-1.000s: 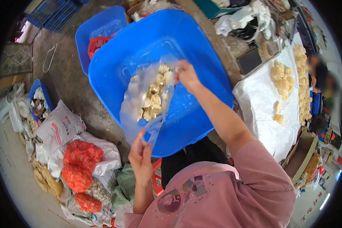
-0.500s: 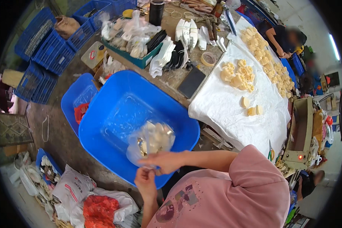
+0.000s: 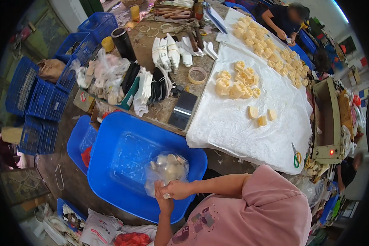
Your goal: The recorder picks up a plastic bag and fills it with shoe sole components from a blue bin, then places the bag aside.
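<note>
A clear plastic bag (image 3: pixel 167 170) filled with several pale yellow pieces sits over the big blue tub (image 3: pixel 123 160). My right hand (image 3: pixel 177 190) grips the bag's gathered neck. My left hand (image 3: pixel 163 201) comes up from below and closes on the same neck, just under the right hand. Both hands hover above the tub's near right corner. A clear sheet lies inside the tub.
A white-covered table (image 3: pixel 233 123) with several pale yellow pieces stands to the right, green scissors (image 3: pixel 296 156) at its edge. Tape roll (image 3: pixel 197 75), dark tablet (image 3: pixel 183 109), white and black parts lie beyond the tub. Blue crates (image 3: pixel 41 98) stand left. Another person (image 3: pixel 285 18) works far off.
The view has lifted away from the tub toward the table. The bag went from spread open over the tub to bunched, with both hands together at its neck.
</note>
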Action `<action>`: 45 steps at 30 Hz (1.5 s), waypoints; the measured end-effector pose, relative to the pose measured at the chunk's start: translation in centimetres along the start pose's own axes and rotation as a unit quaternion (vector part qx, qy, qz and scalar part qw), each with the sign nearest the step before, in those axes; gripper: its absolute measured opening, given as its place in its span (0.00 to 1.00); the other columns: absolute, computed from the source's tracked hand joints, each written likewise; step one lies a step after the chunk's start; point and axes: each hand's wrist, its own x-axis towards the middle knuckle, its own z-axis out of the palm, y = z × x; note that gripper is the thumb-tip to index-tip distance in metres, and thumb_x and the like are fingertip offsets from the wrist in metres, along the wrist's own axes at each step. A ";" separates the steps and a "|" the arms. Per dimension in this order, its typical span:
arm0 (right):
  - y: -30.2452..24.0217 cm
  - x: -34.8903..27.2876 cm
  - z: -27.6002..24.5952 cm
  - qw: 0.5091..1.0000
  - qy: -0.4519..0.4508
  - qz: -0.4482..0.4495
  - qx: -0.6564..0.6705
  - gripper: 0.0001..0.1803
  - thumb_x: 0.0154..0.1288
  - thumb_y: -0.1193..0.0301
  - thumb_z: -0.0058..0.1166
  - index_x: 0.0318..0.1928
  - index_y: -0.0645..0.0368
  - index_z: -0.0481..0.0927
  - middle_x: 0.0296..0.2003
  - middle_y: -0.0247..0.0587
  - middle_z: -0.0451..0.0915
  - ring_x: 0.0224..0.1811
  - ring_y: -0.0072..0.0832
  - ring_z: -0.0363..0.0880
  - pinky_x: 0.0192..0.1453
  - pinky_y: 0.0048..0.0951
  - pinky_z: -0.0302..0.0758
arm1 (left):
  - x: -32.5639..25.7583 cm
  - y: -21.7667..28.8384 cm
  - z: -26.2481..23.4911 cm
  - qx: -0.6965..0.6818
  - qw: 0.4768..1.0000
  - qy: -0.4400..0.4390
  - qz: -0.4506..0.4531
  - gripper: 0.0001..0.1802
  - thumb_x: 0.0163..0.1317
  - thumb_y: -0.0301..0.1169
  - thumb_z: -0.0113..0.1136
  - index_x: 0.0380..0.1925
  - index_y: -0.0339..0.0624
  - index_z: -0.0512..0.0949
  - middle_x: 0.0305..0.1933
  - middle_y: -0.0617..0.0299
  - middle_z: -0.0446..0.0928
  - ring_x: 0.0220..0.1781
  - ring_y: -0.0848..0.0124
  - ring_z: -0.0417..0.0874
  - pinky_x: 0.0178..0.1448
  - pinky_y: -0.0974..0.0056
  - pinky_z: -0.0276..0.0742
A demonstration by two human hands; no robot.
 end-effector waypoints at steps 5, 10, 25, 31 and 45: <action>1.9 -1.4 -2.4 0.995 0.070 0.063 0.024 0.13 0.50 0.76 0.46 0.40 0.60 0.69 0.23 0.54 0.74 0.32 0.51 0.75 0.35 0.46 0.68 | 4.3 3.3 0.4 -0.189 0.953 -0.126 -0.199 0.14 0.59 0.28 0.47 0.41 0.28 0.71 0.46 0.47 0.74 0.51 0.59 0.74 0.55 0.57 0.66; 1.6 -1.5 -3.6 0.969 -0.045 -0.050 -0.237 0.14 0.50 0.76 0.45 0.40 0.57 0.70 0.20 0.51 0.73 0.28 0.48 0.75 0.34 0.45 0.69 | 6.2 -1.5 2.9 -0.557 0.761 0.126 -0.307 0.15 0.64 0.34 0.42 0.36 0.34 0.74 0.34 0.62 0.74 0.34 0.73 0.75 0.37 0.70 0.69; 5.6 0.8 -2.2 0.951 0.255 -0.108 -0.141 0.22 0.49 0.69 0.49 0.48 0.47 0.71 0.28 0.45 0.76 0.35 0.44 0.75 0.44 0.53 0.65 | 6.6 5.2 2.3 -0.374 0.864 0.020 -0.336 0.16 0.65 0.37 0.43 0.35 0.35 0.75 0.30 0.64 0.72 0.33 0.74 0.74 0.35 0.72 0.68; 8.8 -2.8 -3.4 0.979 -0.027 0.126 -0.158 0.16 0.54 0.69 0.45 0.45 0.54 0.73 0.37 0.49 0.78 0.40 0.44 0.77 0.43 0.46 0.70 | 6.2 3.4 2.4 -0.407 0.838 0.028 -0.361 0.16 0.64 0.37 0.48 0.35 0.34 0.76 0.28 0.62 0.72 0.31 0.73 0.73 0.34 0.72 0.68; 8.8 -0.3 -2.4 0.994 0.048 0.073 0.066 0.20 0.62 0.62 0.34 0.52 0.54 0.70 0.45 0.48 0.75 0.49 0.44 0.70 0.52 0.44 0.60 | 6.1 5.1 2.8 -0.193 0.973 -0.008 -0.128 0.02 0.48 0.18 0.57 0.24 0.34 0.76 0.25 0.61 0.77 0.29 0.69 0.78 0.33 0.68 0.71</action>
